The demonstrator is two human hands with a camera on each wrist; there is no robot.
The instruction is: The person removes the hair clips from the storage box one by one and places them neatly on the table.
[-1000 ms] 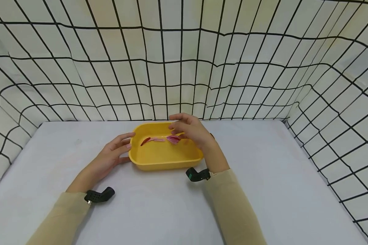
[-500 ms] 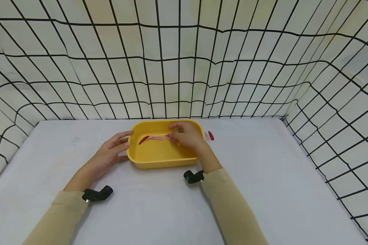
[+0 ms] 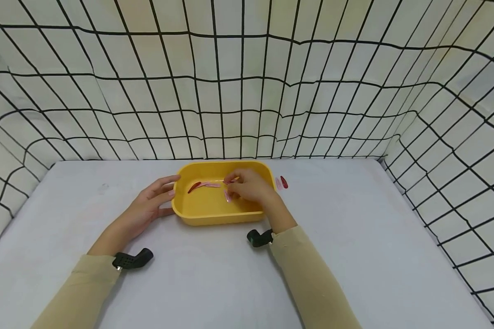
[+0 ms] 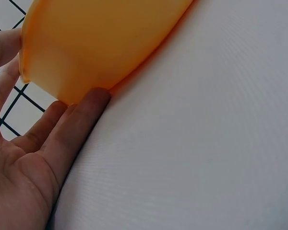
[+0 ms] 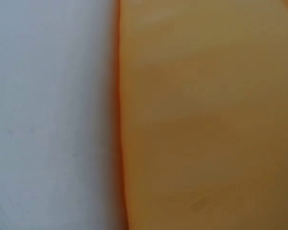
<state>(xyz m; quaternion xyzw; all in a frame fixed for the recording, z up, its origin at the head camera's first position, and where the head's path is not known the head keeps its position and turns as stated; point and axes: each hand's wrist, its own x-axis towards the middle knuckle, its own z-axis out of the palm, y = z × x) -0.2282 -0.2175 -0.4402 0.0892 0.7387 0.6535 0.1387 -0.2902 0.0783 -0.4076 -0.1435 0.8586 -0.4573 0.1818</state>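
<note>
A yellow tray [image 3: 201, 211] stands on the white table with small pieces in it. My left hand [image 3: 148, 203] rests against its left end, fingers fairly straight; in the left wrist view the fingertips touch the outer wall and rim. My right hand [image 3: 249, 185] reaches into the tray's right half, fingers bent, pinching a slim pink piece [image 3: 230, 181]. Another pink piece [image 3: 227, 196] shows just below those fingertips. Further left in the tray lie a slim red piece [image 3: 194, 187] and pink strips [image 3: 210, 184]. The right wrist view shows only the tray wall [image 5: 206, 115] and table.
Just outside the tray's right end, a red oval piece [image 3: 284, 182] and a pale pink piece [image 3: 277, 183] lie on the white table [image 3: 354, 237]. Black grid netting [image 3: 242, 82] over white sheeting rises along the back and both sides.
My right hand has lowered into the tray from above its far rim, and its fingers have bent onto the pink pieces, which have spread apart. The left hand stays at the tray's end.
</note>
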